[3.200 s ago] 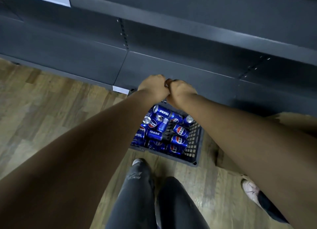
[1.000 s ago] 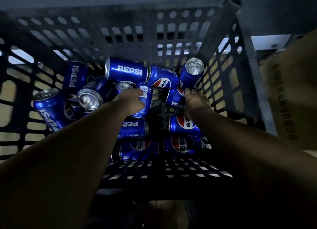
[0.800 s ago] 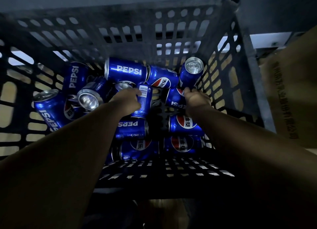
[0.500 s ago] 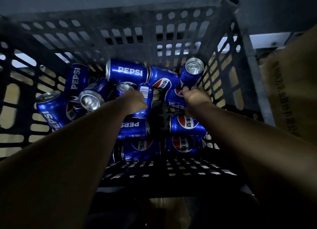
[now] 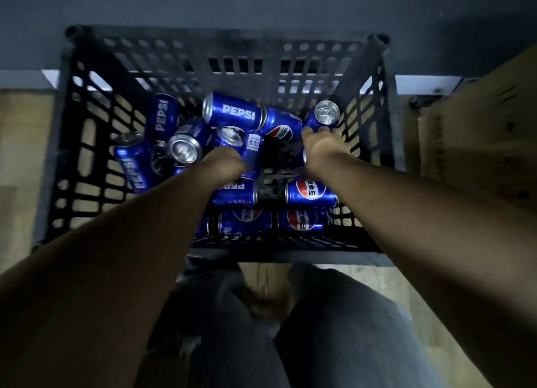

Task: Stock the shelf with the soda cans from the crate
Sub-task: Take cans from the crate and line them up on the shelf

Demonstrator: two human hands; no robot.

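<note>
Since 0.5 s ago the view has been drawn back, so that all 4 walls of the 1 black crate (image 5: 232, 48) are seen, and the right hand (image 5: 321, 147) has been shifted towards the far right corner. At least 12 blue soda cans (image 5: 232, 112) are counted, all jumbled inside the crate, which is set on the wooden floor (image 5: 26, 143) just before the dark shelf base (image 5: 261, 3). The barcode can (image 5: 253, 150) is grasped by the curled fingers of the left hand (image 5: 228, 163). The right fingers (image 5: 319, 131) are laid against the tilted can (image 5: 327, 115); whether anything is clenched cannot be told. 1 cardboard box (image 5: 479, 131) is seen at the right.
</note>
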